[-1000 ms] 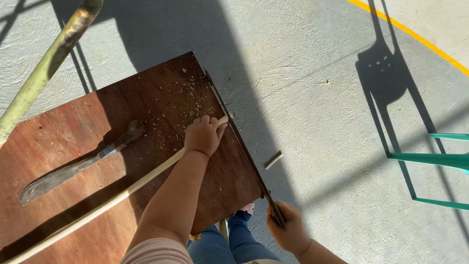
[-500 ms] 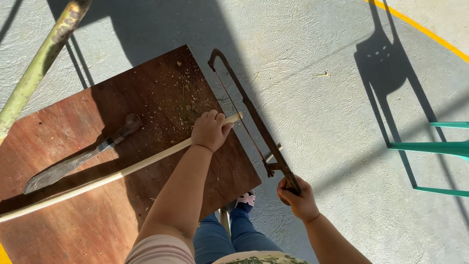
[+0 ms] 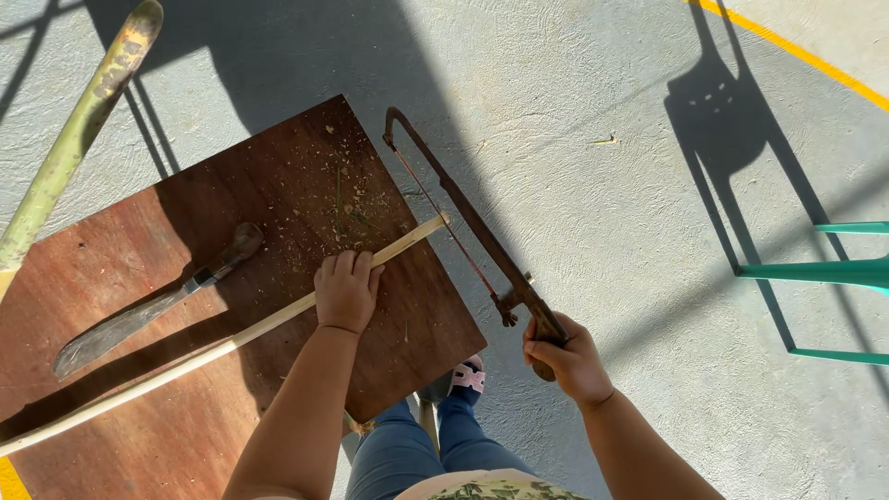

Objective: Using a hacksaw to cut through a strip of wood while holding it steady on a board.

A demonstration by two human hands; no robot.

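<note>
My left hand [image 3: 345, 292] presses a long pale wooden stick [image 3: 167, 372] down on a brown board [image 3: 130, 268], close to the stick's right end at the board's edge. My right hand [image 3: 567, 356] grips the handle of a rusty hacksaw [image 3: 460, 215]. The saw's thin blade crosses the tip of the stick just past the board's right edge. Sawdust and shavings lie scattered on the board above my left hand.
A large knife with a dark handle [image 3: 153, 304] lies on the board left of my hand. A green bamboo pole [image 3: 76, 139] leans at the upper left. Teal chair legs [image 3: 820, 273] stand at the right on the grey concrete floor [image 3: 593, 111]. My foot in a sandal [image 3: 465, 378] shows below.
The saw has slid away from me along the board's edge, my right hand following it forward and up. My left hand stays on the stick.
</note>
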